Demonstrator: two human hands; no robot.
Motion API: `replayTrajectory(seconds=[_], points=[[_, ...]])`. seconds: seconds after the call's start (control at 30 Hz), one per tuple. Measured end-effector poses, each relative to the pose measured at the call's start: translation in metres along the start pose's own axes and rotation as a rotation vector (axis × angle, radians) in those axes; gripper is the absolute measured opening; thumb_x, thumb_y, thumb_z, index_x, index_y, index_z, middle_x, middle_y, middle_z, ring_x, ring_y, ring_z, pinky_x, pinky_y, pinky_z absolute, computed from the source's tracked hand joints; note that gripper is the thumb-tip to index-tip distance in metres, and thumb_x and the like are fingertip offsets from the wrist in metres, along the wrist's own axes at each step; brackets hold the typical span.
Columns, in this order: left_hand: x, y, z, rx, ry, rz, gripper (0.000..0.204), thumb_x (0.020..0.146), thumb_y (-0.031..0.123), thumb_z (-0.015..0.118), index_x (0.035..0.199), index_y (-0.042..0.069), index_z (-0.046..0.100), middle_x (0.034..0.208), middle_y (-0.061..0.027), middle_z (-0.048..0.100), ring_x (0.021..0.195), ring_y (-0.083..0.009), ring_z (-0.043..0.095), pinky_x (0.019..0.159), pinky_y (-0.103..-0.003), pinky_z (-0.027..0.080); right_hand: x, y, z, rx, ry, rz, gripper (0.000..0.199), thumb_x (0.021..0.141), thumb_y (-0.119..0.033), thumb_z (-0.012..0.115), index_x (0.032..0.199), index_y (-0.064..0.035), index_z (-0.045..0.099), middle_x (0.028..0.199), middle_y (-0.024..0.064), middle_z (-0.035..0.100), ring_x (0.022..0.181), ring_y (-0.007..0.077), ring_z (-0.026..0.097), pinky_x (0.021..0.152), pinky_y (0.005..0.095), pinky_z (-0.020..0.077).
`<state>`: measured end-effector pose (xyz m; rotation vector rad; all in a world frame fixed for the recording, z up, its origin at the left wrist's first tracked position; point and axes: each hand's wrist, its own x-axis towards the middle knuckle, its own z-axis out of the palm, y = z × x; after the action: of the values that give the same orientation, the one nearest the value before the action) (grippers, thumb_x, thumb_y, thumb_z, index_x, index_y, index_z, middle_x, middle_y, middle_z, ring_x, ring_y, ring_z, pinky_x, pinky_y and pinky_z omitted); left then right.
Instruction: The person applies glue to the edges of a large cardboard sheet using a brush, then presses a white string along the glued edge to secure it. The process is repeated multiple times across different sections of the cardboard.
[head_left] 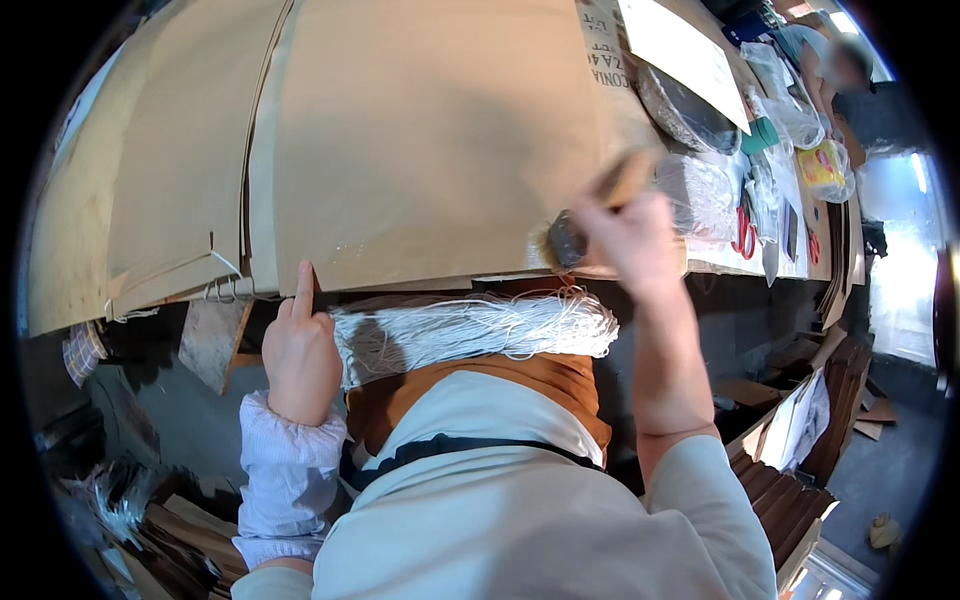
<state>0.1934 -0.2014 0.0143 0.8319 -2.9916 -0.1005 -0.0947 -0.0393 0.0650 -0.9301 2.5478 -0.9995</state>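
Observation:
My right hand point(632, 240) grips a wooden-handled brush point(590, 215), its bristles pressed on the near edge of a large brown paper sheet point(420, 140). My left hand point(300, 350) rests at the table edge with the index finger stretched out onto the same sheet's near edge. A bundle of white cords point(470, 330) lies across my lap just below the table edge, between the two hands. More brown paper sheets point(150, 170) are stacked to the left.
At the right end of the table lie plastic bags point(700, 195), red-handled scissors point(744, 232), a yellow packet point(822, 165) and a white sheet point(680, 45). Another person point(850, 70) is at the far right. Cardboard pieces point(800, 490) are stacked on the floor at the right.

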Motion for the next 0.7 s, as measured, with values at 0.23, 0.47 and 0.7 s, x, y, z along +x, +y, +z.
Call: replayTrajectory(seconds=[0.23, 0.47, 0.7], points=[[-0.001, 0.005, -0.001, -0.023, -0.021, -0.031, 0.007, 0.068, 0.0, 0.063, 0.067, -0.007, 0.064, 0.132, -0.0252, 0.049, 0.08, -0.0286, 0.06, 0.067, -0.037, 0.051, 0.019, 0.131, -0.113, 0.217, 0.483, -0.392, 0.023, 0.085, -0.002, 0.062, 0.107, 0.0048, 0.062, 0.077, 0.0101, 0.061, 0.068, 0.0164, 0.057, 0.061, 0.027, 0.0448], [-0.015, 0.015, -0.089, -0.893, -0.401, 0.117, 0.013, 0.081, 0.009, 0.063, 0.08, -0.003, 0.067, 0.075, -0.0134, 0.063, 0.06, -0.028, 0.057, 0.052, -0.034, 0.043, -0.033, 0.116, -0.088, -0.484, 0.224, -0.463, 0.034, 0.069, 0.009, 0.056, 0.1, -0.0028, 0.065, 0.097, 0.015, 0.063, 0.085, 0.0319, 0.062, 0.07, 0.0397, 0.051], [-0.018, 0.02, -0.13, -0.957, 0.043, 0.419, 0.017, 0.08, 0.013, 0.062, 0.069, 0.001, 0.065, 0.054, -0.0067, 0.056, 0.042, -0.0201, 0.047, 0.042, -0.031, 0.033, -0.114, -0.002, 0.026, 0.554, -0.703, -0.739, 0.022, 0.083, -0.003, 0.061, 0.105, -0.0035, 0.064, 0.094, 0.0109, 0.062, 0.087, 0.0248, 0.059, 0.076, 0.0364, 0.0476]])
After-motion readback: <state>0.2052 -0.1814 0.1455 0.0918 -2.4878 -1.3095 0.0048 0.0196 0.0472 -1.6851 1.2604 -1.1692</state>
